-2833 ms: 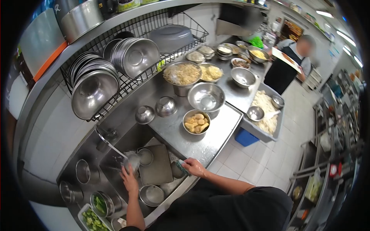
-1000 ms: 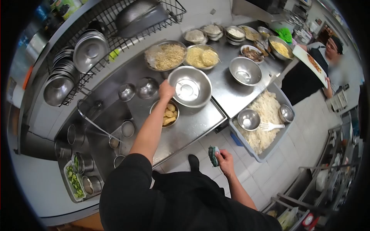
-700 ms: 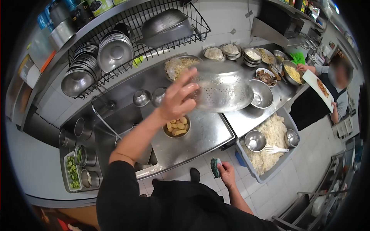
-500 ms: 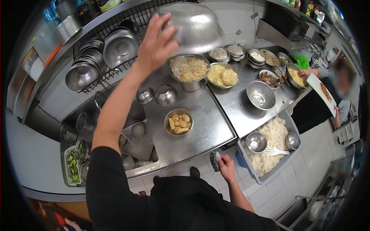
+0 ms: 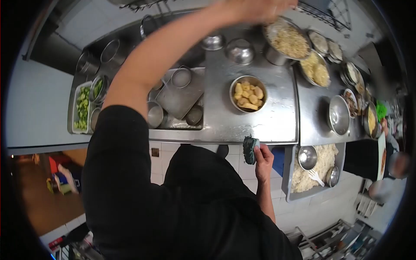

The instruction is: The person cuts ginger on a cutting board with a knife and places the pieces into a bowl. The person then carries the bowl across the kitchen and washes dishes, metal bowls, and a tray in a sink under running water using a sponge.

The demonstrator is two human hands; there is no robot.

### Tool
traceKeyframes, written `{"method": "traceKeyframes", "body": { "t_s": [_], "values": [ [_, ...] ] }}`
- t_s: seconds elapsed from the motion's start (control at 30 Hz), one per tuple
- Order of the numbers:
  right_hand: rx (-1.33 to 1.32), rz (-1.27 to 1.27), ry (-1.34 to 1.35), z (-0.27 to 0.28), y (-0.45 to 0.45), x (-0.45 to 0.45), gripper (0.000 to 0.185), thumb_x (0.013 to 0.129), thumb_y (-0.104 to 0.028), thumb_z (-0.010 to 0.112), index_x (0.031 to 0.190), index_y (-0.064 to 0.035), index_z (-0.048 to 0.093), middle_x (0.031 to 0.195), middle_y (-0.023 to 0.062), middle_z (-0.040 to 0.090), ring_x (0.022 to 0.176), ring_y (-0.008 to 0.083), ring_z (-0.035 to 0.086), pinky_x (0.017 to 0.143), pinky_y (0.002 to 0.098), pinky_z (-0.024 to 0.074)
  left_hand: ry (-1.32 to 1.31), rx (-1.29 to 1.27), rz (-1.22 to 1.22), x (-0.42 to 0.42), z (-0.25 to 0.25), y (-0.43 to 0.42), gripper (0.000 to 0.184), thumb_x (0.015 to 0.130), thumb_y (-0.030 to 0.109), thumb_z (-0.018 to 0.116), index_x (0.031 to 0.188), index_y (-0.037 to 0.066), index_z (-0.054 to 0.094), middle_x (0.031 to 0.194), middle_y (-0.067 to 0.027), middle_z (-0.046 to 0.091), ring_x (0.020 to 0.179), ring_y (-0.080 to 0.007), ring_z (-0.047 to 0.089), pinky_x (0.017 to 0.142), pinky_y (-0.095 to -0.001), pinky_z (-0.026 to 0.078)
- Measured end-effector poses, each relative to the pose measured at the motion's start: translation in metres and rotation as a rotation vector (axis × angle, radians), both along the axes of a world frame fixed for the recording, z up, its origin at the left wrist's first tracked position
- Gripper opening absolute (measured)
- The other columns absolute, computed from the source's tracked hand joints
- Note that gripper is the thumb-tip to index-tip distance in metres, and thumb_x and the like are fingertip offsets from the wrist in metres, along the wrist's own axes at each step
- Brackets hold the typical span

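My left arm reaches across the counter, and my left hand [image 5: 265,9] is blurred at the top edge of the view. Its fingers are partly cut off, so I cannot tell whether they hold anything. Just below it stands a metal bowl heaped with pale strands like bean sprouts [image 5: 290,40]. Low by the counter's front edge, my right hand [image 5: 263,164] is closed on a dark green scrubbing sponge [image 5: 249,150] with a lighter side. Peeled potato-like pieces [image 5: 248,94] fill a metal bowl between the hands. Two small bowls, one an upturned bowl [image 5: 240,51], lie behind it.
A sink [image 5: 200,126] with pots and a tray lies left of the steel counter [image 5: 277,121]. Chopped greens [image 5: 82,106] fill a white basket at far left. On the right are a grey tub [image 5: 287,182] of rice, a bowl [image 5: 339,115] and a co-worker holding a white board [image 5: 381,156].
My view has tilted down and turned, so the counter appears higher and further right. The large metal bowl by my left hand has left the view. My right hand still holds the sponge.
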State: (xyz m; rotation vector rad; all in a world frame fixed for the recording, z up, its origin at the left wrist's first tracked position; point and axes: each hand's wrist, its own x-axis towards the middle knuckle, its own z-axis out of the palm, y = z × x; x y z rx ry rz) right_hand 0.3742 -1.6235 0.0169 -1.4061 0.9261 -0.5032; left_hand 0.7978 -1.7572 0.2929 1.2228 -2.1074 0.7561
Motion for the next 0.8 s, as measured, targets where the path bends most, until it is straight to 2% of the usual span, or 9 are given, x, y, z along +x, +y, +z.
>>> {"method": "traceKeyframes", "body": {
  "t_s": [0.1,0.23,0.27,0.3,0.33,0.4,0.5,0.6,0.8],
  "values": [
    [0.278,-0.018,-0.116,-0.005,0.011,0.042,0.015,0.104,-0.014,0.063,0.104,-0.0005,0.070,0.092,0.0010,0.069,0.086,0.0093,0.061,0.080,0.0262,0.0489,-0.062,0.065,-0.148,0.022,-0.138,0.128,0.019,0.087,0.012,0.067,0.105,0.007,0.069,0.101,-0.0083,0.067,0.098,-0.0261,0.067,0.085,-0.0420,0.055],
    [0.715,0.040,-0.314,-0.010,0.025,0.105,0.022,0.104,-0.020,0.058,0.118,-0.0042,0.062,0.112,0.0092,0.070,0.099,0.0205,0.069,0.094,0.0363,0.0548,0.692,1.118,0.769,0.138,-0.388,0.305,0.036,0.096,0.011,0.059,0.131,0.002,0.059,0.130,-0.0210,0.063,0.124,-0.0387,0.061,0.104,-0.0505,0.051],
    [0.825,0.010,-0.326,-0.003,0.035,0.124,0.026,0.103,-0.020,0.058,0.123,-0.0032,0.060,0.116,0.0113,0.069,0.103,0.0224,0.069,0.094,0.0380,0.0555,0.736,1.014,0.941,0.173,-0.464,0.371,0.037,0.097,0.007,0.056,0.134,0.003,0.058,0.137,-0.0230,0.061,0.128,-0.0403,0.059,0.106,-0.0508,0.049],
    [0.924,-0.023,-0.349,-0.001,0.043,0.145,0.031,0.103,-0.021,0.057,0.129,-0.0022,0.058,0.120,0.0134,0.069,0.106,0.0242,0.069,0.094,0.0396,0.0562,0.806,1.324,1.311,0.187,-0.452,0.395,0.041,0.097,0.005,0.054,0.139,0.004,0.056,0.139,-0.0235,0.060,0.130,-0.0398,0.059,0.108,-0.0488,0.049],
    [0.920,-0.042,-0.297,-0.004,0.052,0.160,0.029,0.103,-0.024,0.057,0.125,-0.0040,0.057,0.121,0.0136,0.068,0.110,0.0248,0.068,0.096,0.0406,0.0555,0.532,0.986,1.447,0.207,-0.527,0.456,0.030,0.097,0.009,0.055,0.124,0.006,0.067,0.118,-0.0195,0.071,0.111,-0.0374,0.070,0.094,-0.0492,0.058],
    [0.933,-0.031,-0.247,-0.015,0.069,0.192,0.025,0.103,-0.024,0.057,0.120,-0.0049,0.057,0.119,0.0129,0.068,0.108,0.0241,0.068,0.095,0.0399,0.0555,0.396,0.856,1.555,0.204,-0.579,0.513,0.026,0.095,0.009,0.057,0.116,0.007,0.073,0.114,-0.0173,0.073,0.105,-0.0362,0.073,0.092,-0.0482,0.059],
    [0.948,0.004,-0.113,-0.016,0.094,0.237,0.017,0.104,-0.024,0.056,0.109,-0.0077,0.056,0.114,0.0101,0.067,0.104,0.0221,0.067,0.093,0.0384,0.0556,0.606,1.479,1.352,0.233,-0.577,0.495,0.027,0.093,0.008,0.059,0.114,0.006,0.075,0.122,-0.0184,0.072,0.105,-0.0361,0.073,0.092,-0.0482,0.059],
    [0.999,0.089,-0.116,-0.031,0.113,0.265,0.015,0.104,-0.024,0.055,0.110,-0.0100,0.058,0.112,0.0071,0.067,0.103,0.0205,0.067,0.093,0.0378,0.0550,0.486,1.588,0.954,0.241,-0.544,0.473,0.026,0.090,0.005,0.060,0.109,0.005,0.078,0.125,-0.0192,0.071,0.106,-0.0382,0.073,0.093,-0.0496,0.059],
    [1.126,-0.069,-0.203,-0.040,0.136,0.332,0.016,0.101,-0.022,0.059,0.112,-0.0108,0.060,0.114,0.0052,0.068,0.108,0.0212,0.067,0.097,0.0404,0.0532,0.691,0.903,1.227,0.198,-0.456,0.464,0.021,0.084,0.006,0.066,0.101,-0.001,0.075,0.118,-0.0217,0.072,0.106,-0.0364,0.072,0.089,-0.0501,0.059]
  ]
}}
